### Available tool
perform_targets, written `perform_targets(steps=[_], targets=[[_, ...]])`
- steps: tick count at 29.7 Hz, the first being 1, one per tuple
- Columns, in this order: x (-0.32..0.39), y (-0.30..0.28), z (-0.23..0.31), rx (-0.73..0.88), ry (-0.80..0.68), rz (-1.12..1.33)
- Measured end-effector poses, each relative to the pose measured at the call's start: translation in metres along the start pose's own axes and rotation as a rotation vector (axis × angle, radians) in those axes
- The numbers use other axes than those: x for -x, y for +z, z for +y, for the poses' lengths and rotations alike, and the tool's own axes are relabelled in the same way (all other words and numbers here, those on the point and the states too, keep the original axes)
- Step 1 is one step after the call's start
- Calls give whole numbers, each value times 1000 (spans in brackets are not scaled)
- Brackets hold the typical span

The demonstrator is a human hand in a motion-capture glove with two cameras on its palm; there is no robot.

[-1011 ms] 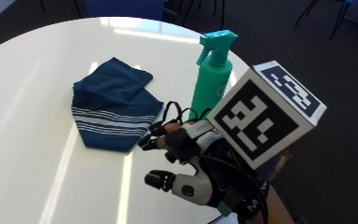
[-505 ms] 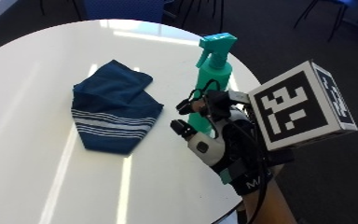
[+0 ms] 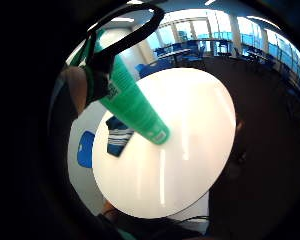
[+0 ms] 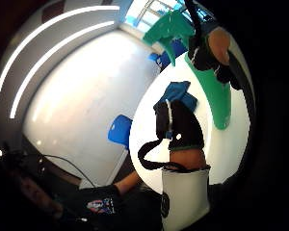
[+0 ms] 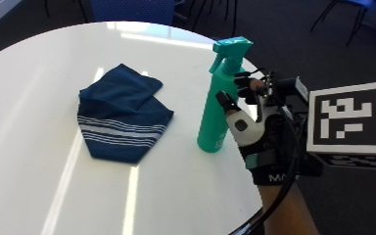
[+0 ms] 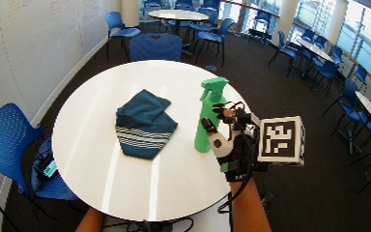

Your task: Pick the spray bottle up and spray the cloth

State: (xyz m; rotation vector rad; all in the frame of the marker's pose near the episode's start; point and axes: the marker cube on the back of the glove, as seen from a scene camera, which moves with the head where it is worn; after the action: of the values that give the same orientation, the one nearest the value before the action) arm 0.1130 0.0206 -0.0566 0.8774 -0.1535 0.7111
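moved: gloved right hand [image 5: 256, 129] has closed in on the bottle since a second ago.
hands: thumb and fingers curl round the tall green plastic spray bottle [image 5: 218, 103].
bottle: upright on the round white bench [image 5: 38, 98].
cloth: folded navy striped cloth [image 5: 119, 119] lies beside it, apart.

Spray bottle [image 5: 217, 103]: teal-green all over, trigger head same shade. Cloth [image 5: 119, 117]: dark navy blue, band of thin white stripes across its near end. Bench [image 5: 38, 88]: glossy white top. Right hand [image 5: 256, 129]: black glove with white patches. Chairs [image 6: 5, 140] around the bench: blue. Floor [image 6: 301, 92]: dark grey.
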Motion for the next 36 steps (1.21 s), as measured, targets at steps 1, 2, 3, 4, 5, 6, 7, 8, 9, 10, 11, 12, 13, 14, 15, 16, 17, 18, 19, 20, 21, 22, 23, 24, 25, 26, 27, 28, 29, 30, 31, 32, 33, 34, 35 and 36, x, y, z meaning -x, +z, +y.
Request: perform_targets(steps=[1,2,3,4,5,6,7,8,9,10,11,12,13,14,15,16,17,18,19,20,21,22,23,24,25,26,27,28,29,30,31,32,33,34,35,36], targets=[[-2,0,-2,-10,17,4],[-4,0,-4,-19,33,8],[-6,0,-6,-29,48,14],[-8,1,-8,-40,60,19],[-9,1,-10,-50,70,25],[-11,2,-13,-61,76,27],[-11,2,-15,-71,80,25],[-12,2,-18,-80,84,20],[-12,2,-20,-87,87,11],[-12,3,-23,-90,91,1],[-13,3,-25,-89,96,-8],[-13,4,-28,-84,101,-16],[-14,5,-30,-77,108,-22],[-14,6,-33,-68,114,-29],[-15,8,-35,-59,120,-36],[-16,9,-37,-51,127,-42],[-17,11,-39,-44,133,-48],[-17,12,-41,-39,139,-54],[-18,14,-42,-34,146,-59],[-19,15,-44,-29,152,-63],[-21,16,-45,-23,159,-67],[-22,18,-47,-15,165,-71],[-23,20,-48,-5,171,-74],[-24,21,-50,6,176,-78],[-25,23,-52,19,180,-84],[-26,24,-54,33,185,-91],[-26,25,-55,48,189,-100],[-26,27,-57,63,193,-110],[-26,28,-58,78,196,-122],[-26,29,-59,94,198,-136],[-25,30,-60,114,199,-156],[-25,32,-61,139,201,-184],[-25,34,-62,170,202,-224],[-26,37,-63,204,203,-274],[-27,41,-64,238,205,-333],[-28,44,-65,267,206,-393]])
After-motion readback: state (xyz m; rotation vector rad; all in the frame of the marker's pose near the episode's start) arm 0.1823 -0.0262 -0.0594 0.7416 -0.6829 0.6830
